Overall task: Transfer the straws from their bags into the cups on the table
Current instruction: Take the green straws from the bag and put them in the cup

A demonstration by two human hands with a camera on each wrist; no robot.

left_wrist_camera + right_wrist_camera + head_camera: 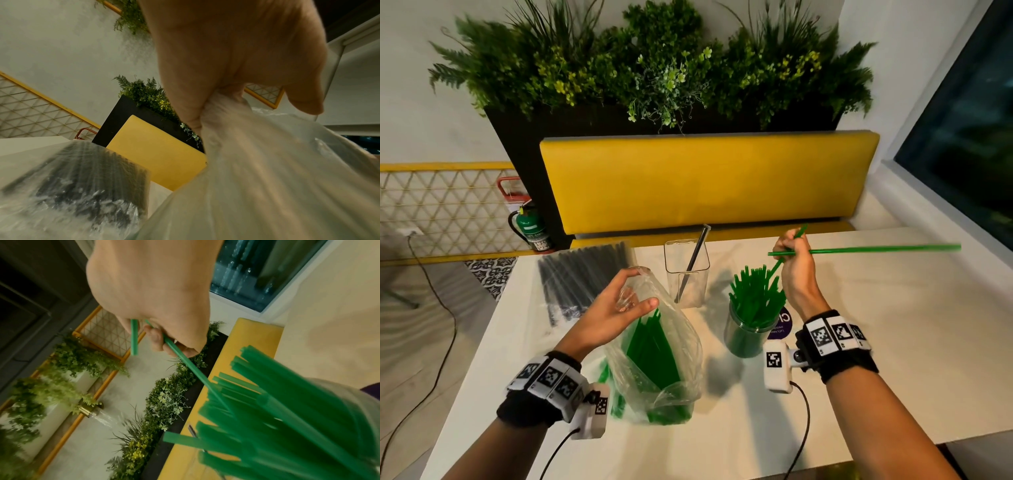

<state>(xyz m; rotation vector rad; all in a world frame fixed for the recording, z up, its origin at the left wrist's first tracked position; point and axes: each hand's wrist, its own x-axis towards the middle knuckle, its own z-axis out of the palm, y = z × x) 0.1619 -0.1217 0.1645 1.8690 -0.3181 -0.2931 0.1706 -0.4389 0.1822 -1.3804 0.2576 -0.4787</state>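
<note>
Step in hand: green straws are being moved from the clear bag (654,346) to the round cup (748,334); judged from the full cup and the thinner bag, this half is well along
Right hand (796,270): curled round two green straws (876,249), one pointing right across the tabletop (893,342), the other angled down with its lower end among the straws standing in the round cup
Left hand (616,308): pinches the gathered mouth of the clear bag and holds it upright on the near tabletop; the left wrist view shows the plastic bunched between thumb and fingers
Green straws left: a bundle stands inside the clear bag, and a few seem to lie on the tabletop beside its left foot
Black straws: the bag of black straws (582,277) lies flat at far left; one black straw (693,262) leans in the square clear cup (686,270), just left of the round cup
Next move: probably turn the sideways straw upright over the round cup, let both drop in, then reach back into the bag mouth; the crowded cup leaves little room, so the ends need guiding
Writing: a purple sticker (780,325) behind the round cup shows large white letters, seemingly "CL"; its small print is too small to read
</note>
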